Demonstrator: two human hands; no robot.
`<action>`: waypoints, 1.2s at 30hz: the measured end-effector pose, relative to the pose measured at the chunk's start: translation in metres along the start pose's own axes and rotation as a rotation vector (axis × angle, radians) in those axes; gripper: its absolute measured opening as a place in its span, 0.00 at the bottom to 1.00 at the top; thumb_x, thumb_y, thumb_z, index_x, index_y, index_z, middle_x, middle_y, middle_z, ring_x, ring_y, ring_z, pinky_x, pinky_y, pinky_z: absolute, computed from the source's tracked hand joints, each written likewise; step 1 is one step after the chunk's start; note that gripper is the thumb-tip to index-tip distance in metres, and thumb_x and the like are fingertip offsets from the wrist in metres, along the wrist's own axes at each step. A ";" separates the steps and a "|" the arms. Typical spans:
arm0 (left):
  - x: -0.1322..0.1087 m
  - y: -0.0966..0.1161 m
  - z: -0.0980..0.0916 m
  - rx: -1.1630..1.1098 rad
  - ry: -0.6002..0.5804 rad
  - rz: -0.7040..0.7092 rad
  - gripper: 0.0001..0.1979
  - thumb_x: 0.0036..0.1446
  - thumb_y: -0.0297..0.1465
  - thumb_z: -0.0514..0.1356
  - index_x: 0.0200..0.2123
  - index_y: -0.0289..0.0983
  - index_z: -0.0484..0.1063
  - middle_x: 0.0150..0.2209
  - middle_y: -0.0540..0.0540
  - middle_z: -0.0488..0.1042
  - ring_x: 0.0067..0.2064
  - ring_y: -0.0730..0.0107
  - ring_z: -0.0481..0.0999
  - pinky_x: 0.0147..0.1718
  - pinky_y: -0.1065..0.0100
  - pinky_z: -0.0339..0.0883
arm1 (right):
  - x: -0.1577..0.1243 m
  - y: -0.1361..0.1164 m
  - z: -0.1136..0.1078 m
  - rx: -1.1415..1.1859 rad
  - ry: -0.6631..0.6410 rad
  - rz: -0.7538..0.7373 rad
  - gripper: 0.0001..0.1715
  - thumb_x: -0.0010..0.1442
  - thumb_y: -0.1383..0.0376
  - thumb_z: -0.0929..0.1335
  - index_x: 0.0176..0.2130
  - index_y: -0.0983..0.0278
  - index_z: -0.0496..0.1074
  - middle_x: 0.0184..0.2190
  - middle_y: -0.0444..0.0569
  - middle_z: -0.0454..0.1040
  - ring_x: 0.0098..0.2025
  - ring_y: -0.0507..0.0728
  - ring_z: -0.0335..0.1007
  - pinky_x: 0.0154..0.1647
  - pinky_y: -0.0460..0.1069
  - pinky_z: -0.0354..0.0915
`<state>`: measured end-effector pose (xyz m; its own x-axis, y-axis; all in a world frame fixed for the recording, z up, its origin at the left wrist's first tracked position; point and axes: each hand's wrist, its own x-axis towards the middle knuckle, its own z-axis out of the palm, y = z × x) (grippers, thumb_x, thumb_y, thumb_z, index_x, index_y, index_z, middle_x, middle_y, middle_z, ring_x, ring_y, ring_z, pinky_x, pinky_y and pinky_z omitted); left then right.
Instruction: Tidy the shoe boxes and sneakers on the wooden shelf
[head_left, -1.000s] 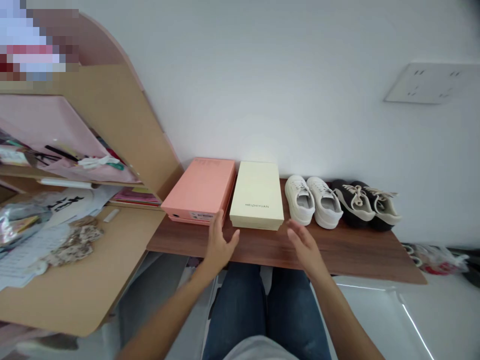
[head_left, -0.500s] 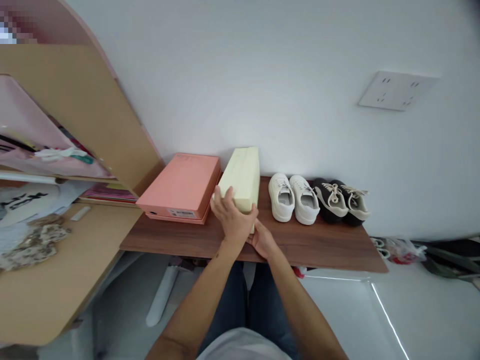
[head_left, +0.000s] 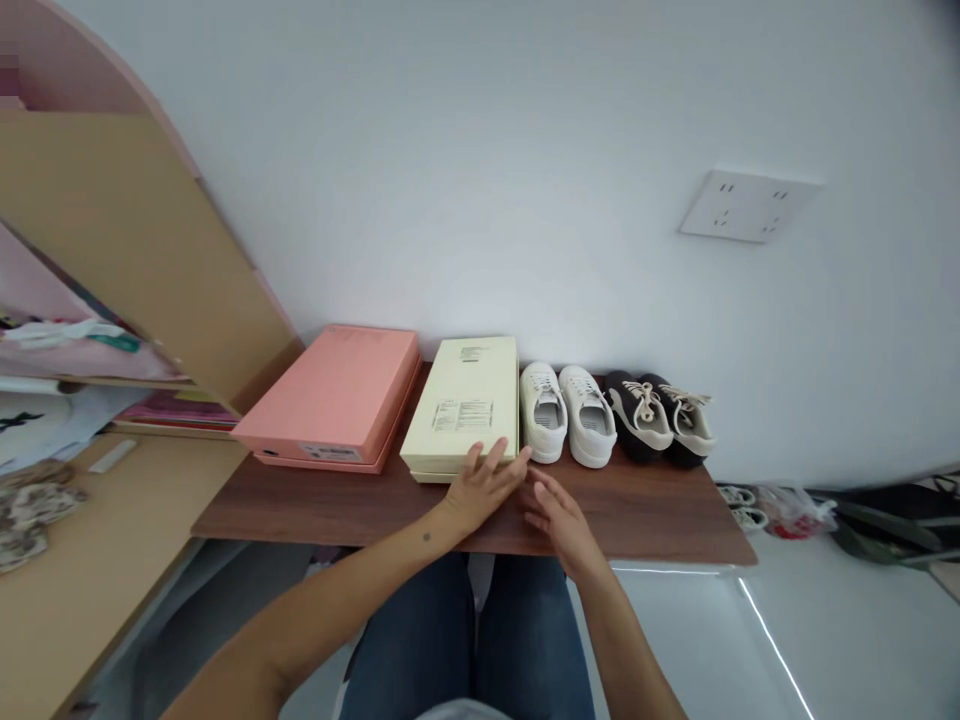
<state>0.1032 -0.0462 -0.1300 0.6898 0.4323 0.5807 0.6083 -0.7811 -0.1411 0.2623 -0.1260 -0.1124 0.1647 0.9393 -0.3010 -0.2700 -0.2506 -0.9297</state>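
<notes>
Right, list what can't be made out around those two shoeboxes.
All from the head view:
Print on the pale yellow shoebox: too small to read.
Contents of that box and the salmon-pink shoebox: hidden by their lids.
Whether the left hand's fingers touch the yellow box: the viewing angle hides it.
Contents of the plastic bag on the floor: crumpled and too small.

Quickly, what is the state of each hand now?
Left hand: open, fingers against the pale yellow cardboard shoebox, not gripping.
Right hand: open, holding nothing.
</notes>
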 end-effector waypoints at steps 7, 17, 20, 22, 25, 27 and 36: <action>0.004 -0.007 0.000 -0.088 -0.031 0.033 0.23 0.61 0.21 0.55 0.55 0.48 0.72 0.61 0.48 0.70 0.64 0.62 0.64 0.65 0.56 0.49 | -0.042 0.020 -0.062 -0.054 0.055 0.060 0.31 0.52 0.42 0.71 0.49 0.56 0.75 0.53 0.52 0.75 0.52 0.64 0.74 0.54 0.61 0.66; 0.088 0.044 0.003 -0.389 -0.219 -0.453 0.26 0.61 0.36 0.57 0.60 0.35 0.63 0.61 0.32 0.64 0.59 0.53 0.70 0.52 0.58 0.67 | 0.035 -0.051 -0.097 -0.794 0.435 -0.546 0.27 0.57 0.53 0.68 0.52 0.64 0.71 0.60 0.62 0.65 0.64 0.67 0.58 0.64 0.63 0.56; 0.128 0.053 0.022 -0.411 -0.439 -0.732 0.19 0.62 0.39 0.56 0.51 0.35 0.69 0.54 0.33 0.69 0.47 0.53 0.77 0.43 0.58 0.70 | 0.071 -0.057 -0.085 -0.897 0.488 -0.517 0.23 0.54 0.56 0.70 0.46 0.66 0.73 0.62 0.65 0.62 0.63 0.71 0.60 0.60 0.63 0.61; 0.137 0.052 0.031 -0.490 -0.358 -0.818 0.13 0.62 0.38 0.55 0.42 0.36 0.72 0.47 0.37 0.72 0.43 0.56 0.77 0.43 0.60 0.68 | 0.080 -0.055 -0.090 -0.831 0.548 -0.502 0.19 0.54 0.54 0.70 0.40 0.65 0.73 0.55 0.63 0.70 0.58 0.70 0.66 0.57 0.62 0.64; 0.130 0.049 0.044 -0.756 0.056 -0.989 0.12 0.62 0.38 0.54 0.32 0.36 0.71 0.36 0.43 0.73 0.38 0.63 0.74 0.41 0.64 0.66 | 0.074 -0.044 -0.111 -0.474 0.597 -0.447 0.22 0.54 0.48 0.69 0.38 0.63 0.72 0.40 0.54 0.77 0.48 0.65 0.73 0.49 0.60 0.71; 0.122 0.049 0.053 -0.981 0.291 -1.154 0.13 0.60 0.38 0.54 0.28 0.36 0.68 0.29 0.47 0.71 0.34 0.66 0.71 0.35 0.67 0.65 | 0.066 -0.033 -0.122 -0.154 0.533 -0.360 0.25 0.52 0.45 0.71 0.38 0.63 0.71 0.37 0.50 0.77 0.42 0.61 0.74 0.39 0.56 0.74; 0.101 0.055 0.068 -1.010 0.189 -1.448 0.15 0.61 0.38 0.51 0.44 0.35 0.69 0.38 0.40 0.74 0.39 0.61 0.76 0.34 0.64 0.70 | 0.039 0.009 -0.121 -0.054 0.430 -0.194 0.29 0.51 0.45 0.71 0.45 0.61 0.69 0.39 0.48 0.75 0.36 0.57 0.75 0.34 0.53 0.74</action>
<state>0.2332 -0.0145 -0.1339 -0.2231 0.9657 -0.1332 0.1256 0.1640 0.9784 0.3812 -0.1201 -0.1586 0.5879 0.7908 -0.1702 -0.1470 -0.1024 -0.9838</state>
